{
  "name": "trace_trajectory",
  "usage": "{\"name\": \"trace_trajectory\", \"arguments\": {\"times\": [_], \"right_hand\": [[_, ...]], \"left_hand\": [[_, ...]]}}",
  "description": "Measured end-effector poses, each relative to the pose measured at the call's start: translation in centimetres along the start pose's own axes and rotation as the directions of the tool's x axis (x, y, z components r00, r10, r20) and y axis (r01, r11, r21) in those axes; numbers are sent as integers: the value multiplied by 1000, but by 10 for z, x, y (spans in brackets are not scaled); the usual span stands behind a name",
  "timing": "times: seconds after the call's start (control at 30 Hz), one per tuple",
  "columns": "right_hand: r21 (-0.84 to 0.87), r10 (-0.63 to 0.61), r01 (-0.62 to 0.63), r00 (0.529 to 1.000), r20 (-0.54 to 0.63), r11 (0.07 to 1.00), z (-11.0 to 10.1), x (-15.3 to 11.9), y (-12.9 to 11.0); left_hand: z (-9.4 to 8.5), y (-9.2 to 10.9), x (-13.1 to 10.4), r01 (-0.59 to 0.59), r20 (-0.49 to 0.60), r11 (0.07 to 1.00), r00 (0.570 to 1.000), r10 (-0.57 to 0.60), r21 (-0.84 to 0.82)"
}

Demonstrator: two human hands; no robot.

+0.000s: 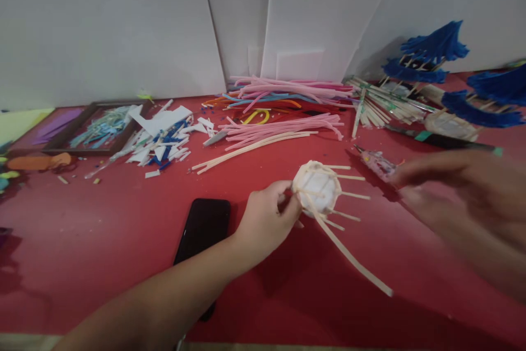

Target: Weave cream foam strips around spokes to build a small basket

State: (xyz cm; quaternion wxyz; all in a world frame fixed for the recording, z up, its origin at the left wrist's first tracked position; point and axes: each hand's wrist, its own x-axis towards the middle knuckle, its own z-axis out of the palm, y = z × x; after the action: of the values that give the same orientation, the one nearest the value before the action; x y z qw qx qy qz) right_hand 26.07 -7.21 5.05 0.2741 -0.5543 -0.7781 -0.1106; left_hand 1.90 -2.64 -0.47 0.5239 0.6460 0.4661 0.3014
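- We pinch the rim of a white disc between the thumb and fingers of our left hand.
- The disc is over the red table, near the middle of our view and between our 2 hands; we cannot tell whether its underside touches the table.
- Cream cord runs around the disc's edge, and 5 thin sticks jut from its right side.
- 1 loose cream tail crosses the disc's lower edge and slants down to the right, over the table.
- Our right hand is blurred, apart from the disc, with its fingertips at the near end of a pink tool; we cannot tell whether it grips the tool or only meets it in our view.
- The tool's dark tip points away from us, up and to the left.
- Beside our left wrist we see a black phone, partly hidden by our forearm.
- Beyond the disc lie a few cream strips, with pink strips just behind them.
- A yellow loop shows behind those.
- To the left we see white scraps mixed with blue bits, just beside a brown tray.
- At the far right stand 2 blue-topped models, near a pile of pale rods.
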Motion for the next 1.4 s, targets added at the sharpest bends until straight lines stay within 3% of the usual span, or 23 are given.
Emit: {"name": "trace_trajectory", "arguments": {"times": [0.03,0.1,0.2,0.33,0.4,0.5,0.6,0.97,1.2,1.4], "right_hand": [[54,-104,103,994,19,993,-2,1,-19],[65,-184,180,982,51,981,2,-1,-48],[76,-178,170,977,118,982,19,-10,-65],[171,-129,108,985,117,979,31,-17,-59],[149,-195,180,976,95,972,24,-13,-51],[10,-310,310,948,77,951,10,-3,-39],[-160,-303,311,950,73,937,5,4,-35],[-274,-155,158,987,36,949,41,5,-40],[-371,-195,217,976,96,903,51,7,-42],[-249,-187,216,973,132,944,57,2,-43]], "left_hand": [[0,-1,-1,-31,-14,999,999,31,33],[0,-3,-1,-69,-42,995,997,72,69],[0,-5,-1,-59,-65,995,996,64,82],[-1,-4,-1,-68,-88,988,993,81,138],[-1,-3,-1,-75,-86,984,992,90,164],[0,-3,-1,-91,-77,977,991,108,193],[-1,-2,-1,-87,-67,980,993,100,182],[-1,3,1,-72,-75,975,993,89,209],[0,2,0,-83,-67,976,993,98,203],[0,1,0,-125,-69,967,987,144,220]]}}
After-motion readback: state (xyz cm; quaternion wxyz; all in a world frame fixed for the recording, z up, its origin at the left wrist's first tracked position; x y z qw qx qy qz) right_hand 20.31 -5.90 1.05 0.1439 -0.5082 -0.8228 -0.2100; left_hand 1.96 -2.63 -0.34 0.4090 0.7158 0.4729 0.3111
